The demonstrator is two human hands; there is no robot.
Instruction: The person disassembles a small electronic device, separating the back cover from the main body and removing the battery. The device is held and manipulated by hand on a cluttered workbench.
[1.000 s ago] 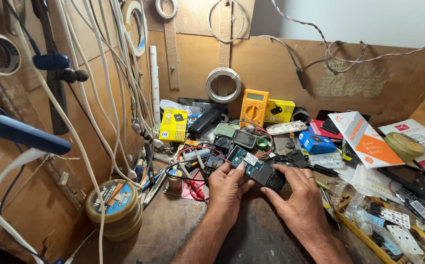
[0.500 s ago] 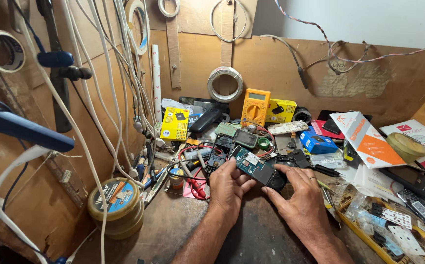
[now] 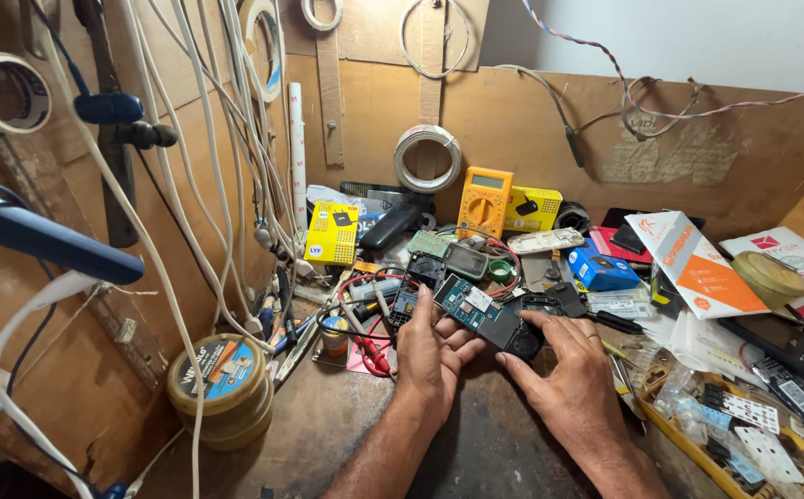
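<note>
My left hand [image 3: 430, 356] and my right hand [image 3: 573, 374] hold between them a small opened phone [image 3: 487, 321] with a bare green circuit board and a black lower part. The left fingers grip its left end, and the right fingers press on its black right end. It hovers just above the wooden bench [image 3: 328, 434], tilted down to the right. Just behind it lie other phone parts: a dark keypad shell [image 3: 418, 274], a small grey screen unit [image 3: 466, 261] and a black frame [image 3: 550, 303].
A yellow multimeter [image 3: 483, 201] and yellow boxes [image 3: 332, 233] stand at the back. Round tins [image 3: 219, 388] sit at the left under hanging white cables [image 3: 226, 139]. A yellow tray of small parts [image 3: 744, 434] and a remote [image 3: 790, 346] lie right. Red probe leads [image 3: 370, 346] lie beside my left hand.
Both hands have kept hold of the phone and shifted it slightly right and nearer; the right hand's fingers now lie over its black end.
</note>
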